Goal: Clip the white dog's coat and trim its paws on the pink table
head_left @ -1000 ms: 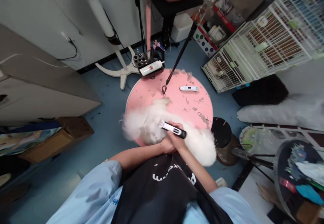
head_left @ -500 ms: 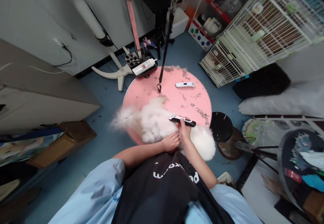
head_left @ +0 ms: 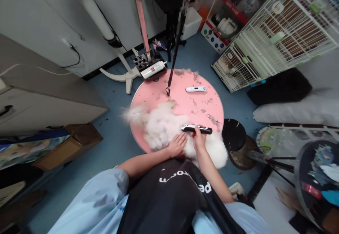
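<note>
A fluffy white dog [head_left: 161, 126] lies on the round pink table [head_left: 190, 101], its tail hanging over the left rim. My right hand [head_left: 199, 140] is wrapped round a black and white clipper [head_left: 197, 129] held level over the dog's back. My left hand [head_left: 177, 145] rests flat on the fur, fingers stretched out, just left of the clipper. A black leash with a clip [head_left: 172, 70] hangs down from the grooming arm to the table near the dog.
A second white clipper [head_left: 196, 89] and scissors [head_left: 213, 120] lie on the table among fur clumps. A tool tray with a white bottle [head_left: 152, 70] sits at the far rim. A black stool [head_left: 234, 135] stands right, a wire cage [head_left: 275, 40] beyond, grey cabinets [head_left: 39, 96] left.
My right hand has carried the clipper to the right along the dog's back. My left hand has opened and laid its fingers flat on the fur. The dog's tail has shifted.
</note>
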